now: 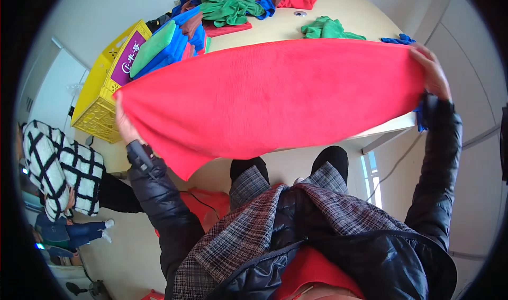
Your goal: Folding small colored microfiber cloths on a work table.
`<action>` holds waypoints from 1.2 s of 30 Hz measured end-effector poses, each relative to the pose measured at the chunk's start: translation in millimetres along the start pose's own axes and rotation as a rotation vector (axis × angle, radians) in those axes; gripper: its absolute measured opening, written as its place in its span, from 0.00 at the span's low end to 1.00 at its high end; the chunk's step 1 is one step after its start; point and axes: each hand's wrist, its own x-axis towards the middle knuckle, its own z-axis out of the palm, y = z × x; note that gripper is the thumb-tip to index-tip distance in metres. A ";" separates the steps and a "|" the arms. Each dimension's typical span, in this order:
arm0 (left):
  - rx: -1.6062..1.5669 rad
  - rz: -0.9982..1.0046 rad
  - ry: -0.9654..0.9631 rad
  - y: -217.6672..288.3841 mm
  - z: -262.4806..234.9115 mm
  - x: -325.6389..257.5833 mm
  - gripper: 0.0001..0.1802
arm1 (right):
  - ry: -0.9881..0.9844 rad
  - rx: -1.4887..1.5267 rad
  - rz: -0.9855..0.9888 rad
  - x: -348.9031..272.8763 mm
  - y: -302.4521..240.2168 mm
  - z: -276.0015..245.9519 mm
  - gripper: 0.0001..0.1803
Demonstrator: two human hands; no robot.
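A wide red towel (275,96) is stretched between my two hands above the front of the table. My left hand (126,121) grips its left end beside the yellow crate, fingers partly hidden behind the cloth. At the other end, my right hand (431,70) is closed on the upper right corner. The towel's lower edge hangs past the table front, with one corner drooping near my left forearm. Just beyond its top edge lies a crumpled green towel (329,29), and a small dark blue cloth (398,38) is near my right hand.
A yellow crate (98,101) stands left, next to a stack of folded towels (164,43). A heap of loose coloured towels (230,6) covers the far side of the pale table (349,3). Two people are at the left. A cable (399,165) runs at the right.
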 end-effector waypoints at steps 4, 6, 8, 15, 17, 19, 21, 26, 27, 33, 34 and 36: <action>0.040 -0.007 0.126 -51.7 -7.7 57.8 0.20 | -0.042 -0.258 0.079 54.2 58.3 28.0 0.15; 0.052 -0.004 0.104 -72.1 -3.5 74.0 0.20 | -0.053 -0.204 0.140 73.8 85.1 30.1 0.16; 0.353 0.175 0.167 -70.5 -15.0 79.1 0.19 | -0.045 -0.124 0.143 87.8 90.0 57.6 0.16; 0.673 0.283 0.254 -131.0 53.4 73.3 0.22 | -0.377 0.272 0.333 91.4 94.6 106.2 0.15; 0.884 0.353 0.342 -147.7 62.6 66.0 0.29 | -0.375 0.224 0.335 69.8 88.4 142.6 0.14; 0.910 0.361 0.215 -167.5 79.0 55.7 0.23 | -0.388 0.180 0.293 49.1 86.5 165.9 0.13; 0.960 0.355 0.106 -187.2 99.9 40.9 0.16 | -0.385 0.235 0.222 29.6 84.8 193.6 0.13; 0.940 0.469 0.006 -237.3 142.0 -3.3 0.11 | -0.384 0.235 0.291 -10.6 76.2 252.5 0.08; 0.894 0.484 -0.008 -247.0 146.2 -12.5 0.10 | -0.376 0.262 0.311 -18.4 77.2 259.6 0.08; 1.099 0.522 -0.039 -280.9 143.2 -51.7 0.05 | -0.332 0.419 0.367 -56.2 85.2 278.5 0.08; 1.149 0.552 -0.024 -282.5 139.6 -55.4 0.08 | -0.333 0.421 0.368 -60.8 85.3 281.7 0.08; 1.171 0.578 -0.026 -282.6 138.8 -61.0 0.08 | -0.308 0.377 0.302 -69.4 83.7 283.8 0.09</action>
